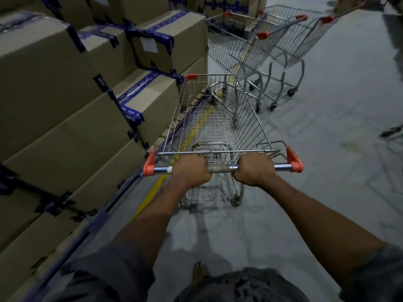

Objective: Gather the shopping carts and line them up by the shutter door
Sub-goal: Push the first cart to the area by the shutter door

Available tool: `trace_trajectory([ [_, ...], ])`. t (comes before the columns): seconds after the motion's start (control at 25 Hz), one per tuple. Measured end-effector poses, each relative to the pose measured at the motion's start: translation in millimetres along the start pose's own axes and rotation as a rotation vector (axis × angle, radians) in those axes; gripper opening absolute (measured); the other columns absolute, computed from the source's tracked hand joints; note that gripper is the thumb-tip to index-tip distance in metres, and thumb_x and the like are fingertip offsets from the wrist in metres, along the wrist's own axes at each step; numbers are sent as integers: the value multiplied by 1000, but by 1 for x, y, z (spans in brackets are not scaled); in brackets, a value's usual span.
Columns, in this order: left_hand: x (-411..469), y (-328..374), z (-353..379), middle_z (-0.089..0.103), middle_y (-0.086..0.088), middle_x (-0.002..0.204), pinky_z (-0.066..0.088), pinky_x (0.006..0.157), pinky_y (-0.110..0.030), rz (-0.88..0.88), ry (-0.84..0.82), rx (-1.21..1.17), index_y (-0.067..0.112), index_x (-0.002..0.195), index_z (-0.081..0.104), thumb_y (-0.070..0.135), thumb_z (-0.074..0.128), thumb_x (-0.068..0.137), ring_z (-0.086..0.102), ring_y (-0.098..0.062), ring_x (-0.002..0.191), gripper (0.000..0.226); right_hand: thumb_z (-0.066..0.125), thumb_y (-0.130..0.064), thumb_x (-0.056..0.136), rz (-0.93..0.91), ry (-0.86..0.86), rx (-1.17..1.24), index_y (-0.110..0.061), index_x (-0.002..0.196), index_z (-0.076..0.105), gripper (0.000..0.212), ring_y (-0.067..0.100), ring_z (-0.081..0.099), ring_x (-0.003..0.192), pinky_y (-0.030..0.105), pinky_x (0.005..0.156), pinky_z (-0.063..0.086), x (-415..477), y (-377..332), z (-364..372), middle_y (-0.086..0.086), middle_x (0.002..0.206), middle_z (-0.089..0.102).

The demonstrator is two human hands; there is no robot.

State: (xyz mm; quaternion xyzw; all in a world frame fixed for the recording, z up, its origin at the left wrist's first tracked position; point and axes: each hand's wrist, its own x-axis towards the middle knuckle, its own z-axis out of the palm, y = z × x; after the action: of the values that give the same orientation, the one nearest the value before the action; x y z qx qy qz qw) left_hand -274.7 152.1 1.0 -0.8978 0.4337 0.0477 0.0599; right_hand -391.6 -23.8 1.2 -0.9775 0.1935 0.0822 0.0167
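Note:
A wire shopping cart (248, 118) with orange corner caps stands right in front of me, its basket empty. My left hand (192, 170) grips the left half of its metal handle bar (220, 168), and my right hand (254, 168) grips the right half. Ahead at the upper right stand two more carts, a nearer one (237, 51) and a farther one (290, 46), side by side and angled to the left. No shutter door is in view.
Tall stacks of taped cardboard boxes (65, 94) on a blue-edged rack run along the left, close to the cart's side. A yellow floor line (152, 192) runs beside them. Grey concrete floor (327, 171) spreads to the right. A dark object (392, 130) pokes in at the right edge.

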Motion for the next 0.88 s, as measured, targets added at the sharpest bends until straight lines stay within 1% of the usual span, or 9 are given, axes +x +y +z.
trace_trajectory([
  [0.08,-22,13,5,73,-5,90,52,72,-36,-5,43,63,17,96,74,44,56,86,70,-30,82,34,55,-47,77,-8,42,-24,-20,76,66,29,24,62,65,34,67,57,-22,1,6,-2,69,61],
  [0.2,-51,36,12,73,-6,92,50,71,-36,-28,60,89,19,98,73,44,55,86,70,-31,85,33,55,-48,80,-41,91,-69,-21,80,69,30,21,59,61,30,62,52,-55,6,14,-4,68,62],
  [0.28,-68,51,18,72,-5,89,49,69,-36,-59,62,56,19,93,72,46,55,84,69,-30,82,32,56,-47,81,-60,88,-64,-21,81,70,30,19,59,60,30,63,55,-76,11,16,-5,66,61],
  [0.36,-90,68,23,71,-4,82,51,69,-36,-105,68,-3,20,87,72,47,56,81,69,-29,77,32,56,-47,83,-93,73,-65,-21,82,69,29,18,61,61,32,66,58,-98,18,19,-6,64,57],
  [0.48,-121,92,31,69,-3,76,49,63,-32,-134,90,-66,18,81,71,48,56,78,68,-28,72,34,54,-47,83,-143,78,-80,-21,83,69,30,21,61,63,31,64,53,-132,25,26,-5,66,57],
  [0.6,-155,114,34,69,-2,75,43,60,-29,-153,83,-104,22,75,65,49,57,76,67,-27,73,29,54,-46,81,-188,105,-99,-20,83,70,30,25,64,66,32,64,50,-166,31,34,-1,72,63],
  [0.72,-188,133,38,67,-1,72,44,61,-29,-168,63,-112,25,69,54,50,57,74,66,-25,71,27,55,-45,82,-204,104,-110,-20,81,69,29,24,62,64,31,63,50,-202,32,39,-1,68,59],
  [0.88,-227,144,42,67,0,71,43,60,-28,-183,50,-145,25,68,54,52,52,70,67,-24,70,27,56,-44,83,-209,100,-93,-20,80,68,27,24,64,65,32,65,53,-243,23,44,-2,67,55],
])
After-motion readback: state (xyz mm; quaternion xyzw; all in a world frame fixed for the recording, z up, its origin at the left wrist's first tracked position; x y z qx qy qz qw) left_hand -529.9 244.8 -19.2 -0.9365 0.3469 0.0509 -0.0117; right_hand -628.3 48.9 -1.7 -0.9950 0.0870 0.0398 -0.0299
